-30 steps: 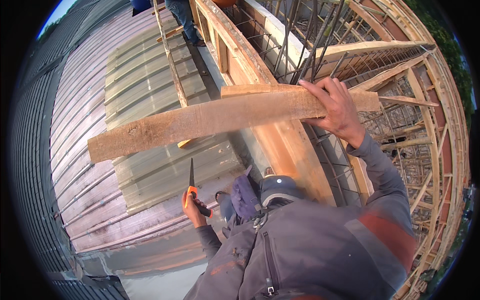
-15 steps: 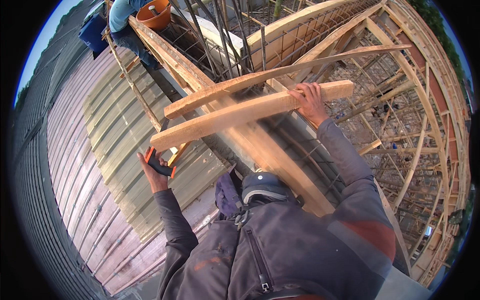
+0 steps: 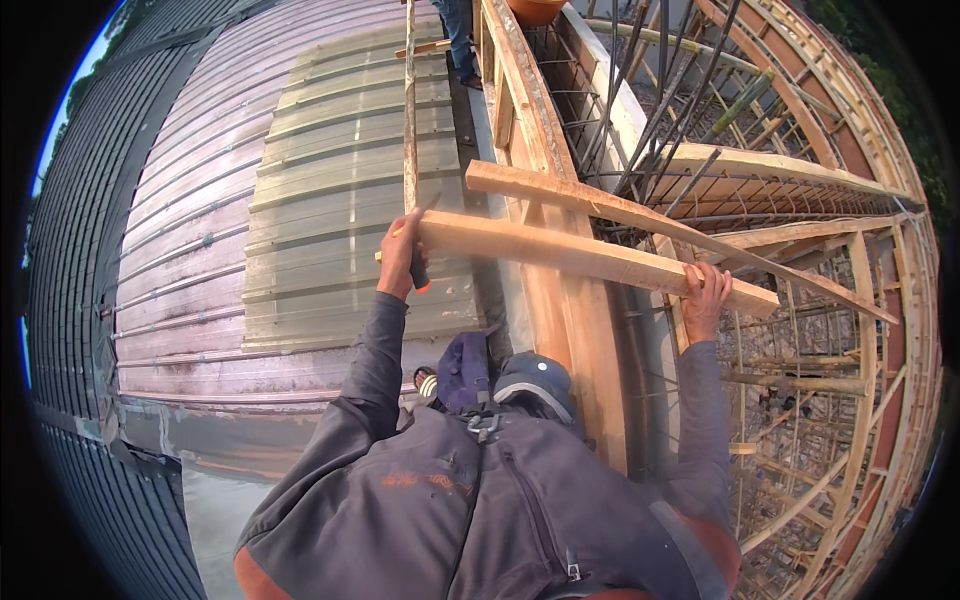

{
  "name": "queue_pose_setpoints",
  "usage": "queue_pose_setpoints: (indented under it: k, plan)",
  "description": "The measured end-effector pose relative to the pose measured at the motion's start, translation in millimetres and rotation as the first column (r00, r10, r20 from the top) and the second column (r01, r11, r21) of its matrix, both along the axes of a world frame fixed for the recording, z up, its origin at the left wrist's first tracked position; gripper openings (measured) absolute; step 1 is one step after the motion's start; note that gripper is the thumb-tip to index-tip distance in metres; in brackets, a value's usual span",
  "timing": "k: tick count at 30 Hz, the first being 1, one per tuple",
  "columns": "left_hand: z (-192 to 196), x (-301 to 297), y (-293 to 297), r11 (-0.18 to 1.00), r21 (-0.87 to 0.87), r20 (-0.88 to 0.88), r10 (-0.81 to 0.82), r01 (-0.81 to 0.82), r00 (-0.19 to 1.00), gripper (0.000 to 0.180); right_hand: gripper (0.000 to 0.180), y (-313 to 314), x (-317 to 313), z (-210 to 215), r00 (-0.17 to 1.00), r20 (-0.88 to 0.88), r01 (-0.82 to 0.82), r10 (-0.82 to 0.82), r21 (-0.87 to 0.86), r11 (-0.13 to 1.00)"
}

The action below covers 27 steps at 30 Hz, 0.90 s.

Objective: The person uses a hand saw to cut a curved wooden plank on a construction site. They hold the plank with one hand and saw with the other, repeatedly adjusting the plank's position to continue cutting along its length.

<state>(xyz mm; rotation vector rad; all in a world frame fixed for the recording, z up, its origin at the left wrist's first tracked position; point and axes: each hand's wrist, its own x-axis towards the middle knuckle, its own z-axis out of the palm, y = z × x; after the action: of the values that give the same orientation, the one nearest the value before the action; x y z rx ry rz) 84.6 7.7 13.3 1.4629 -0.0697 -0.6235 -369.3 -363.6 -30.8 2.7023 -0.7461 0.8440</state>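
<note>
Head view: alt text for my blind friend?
A person's right hand grips a pale wooden board near one end; the left hand, at the other end, holds a black-handled saw. Ribbed pinkish roofing lies to the left.

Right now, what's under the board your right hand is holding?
A wide wooden beam passes under the board, with roof sheeting below its left end. The strips directly beneath it are hidden.

Clock read from view centre. 12: orange bucket point(image 3: 537, 10), cropped by top edge; co-worker's blue-trousered leg point(image 3: 459, 45) just left. 10: yellowish ribbed panel point(image 3: 340, 190), bordered by pinkish ribbed sheeting point(image 3: 190, 240). 9: dark grey ribbed roof point(image 3: 75, 300). 1 to 2: dark rebar cluster point(image 3: 632, 183), bars slanted. 2: green foliage point(image 3: 890, 110). 3: curved timber framework point(image 3: 925, 330).
</note>
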Motion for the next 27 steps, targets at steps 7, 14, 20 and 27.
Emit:
queue_pose_setpoints:
  k: [7, 14, 20, 27]
  plan:
    - [12, -4, 2, 0.999, 0.032, 0.07, -0.033, 0.031, 0.997, 0.041, 0.096, 10, 2, 27, 0.991, -0.116, -0.044, 0.067, 0.193, 0.98]
    - [2, 7, -40, 0.999, -0.035, 0.137, -0.016, 0.021, 0.99, 0.042, 0.096, -10, 6, 17, 0.992, -0.104, 0.087, -0.076, 0.104, 0.991]
    - [8, 8, -77, 0.997, -0.072, 0.126, -0.003, 0.012, 0.992, 0.039, 0.096, -28, 10, 11, 0.991, -0.054, 0.128, -0.125, 0.062, 0.99]
    - [16, 2, -86, 0.996, -0.073, 0.161, 0.055, -0.044, 0.985, 0.035, 0.1, -38, 14, 6, 0.992, -0.032, 0.125, -0.124, 0.041, 0.991]
